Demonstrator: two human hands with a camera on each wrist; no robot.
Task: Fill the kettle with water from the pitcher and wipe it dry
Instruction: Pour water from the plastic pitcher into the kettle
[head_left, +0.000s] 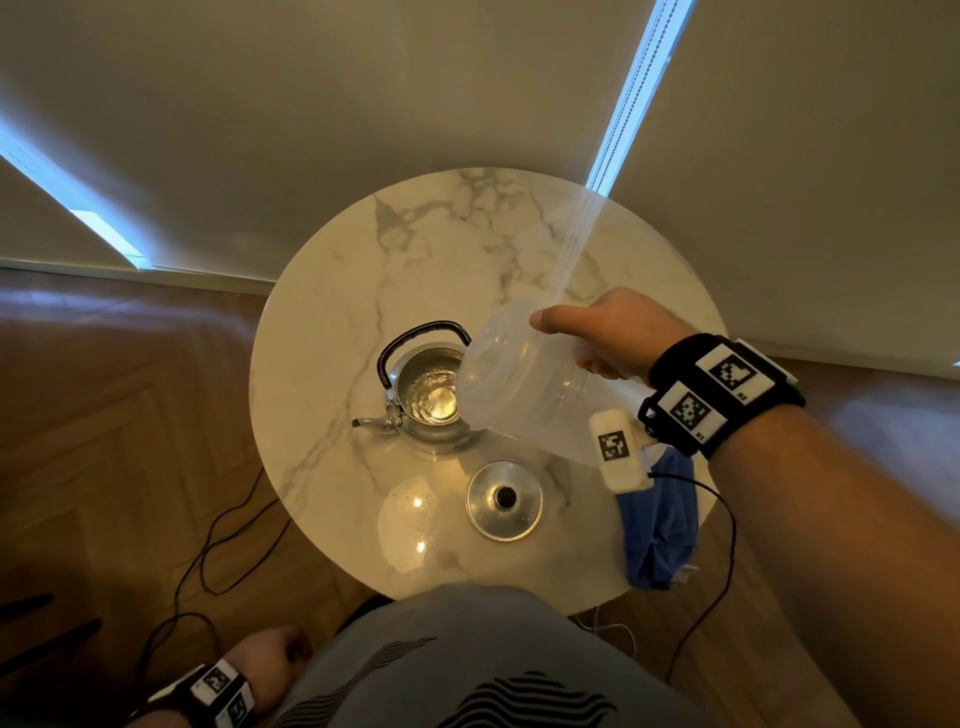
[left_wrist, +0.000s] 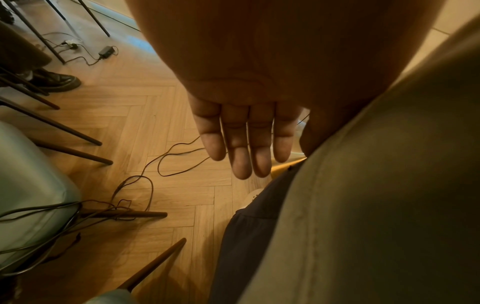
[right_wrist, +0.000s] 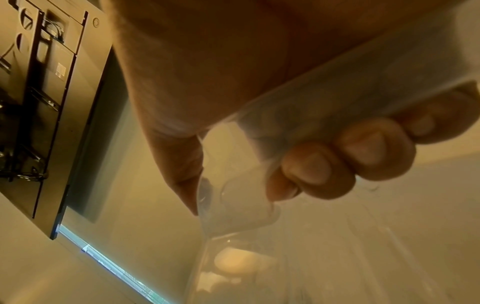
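We see our right hand (head_left: 613, 332) curled around the handle of the clear ribbed plastic pitcher (head_left: 519, 379), tipped nearly flat, its long axis running from the wrist out toward the mouth, which overlaps the open top of the shiny round metal kettle (head_left: 431, 395) just beyond our fingertips. The kettle sits upright on the round marble table (head_left: 467, 244), spout pointing away from the hand. Our left hand (left_wrist: 246, 133) hangs open and empty at our side, far from both, so the right does the pouring.
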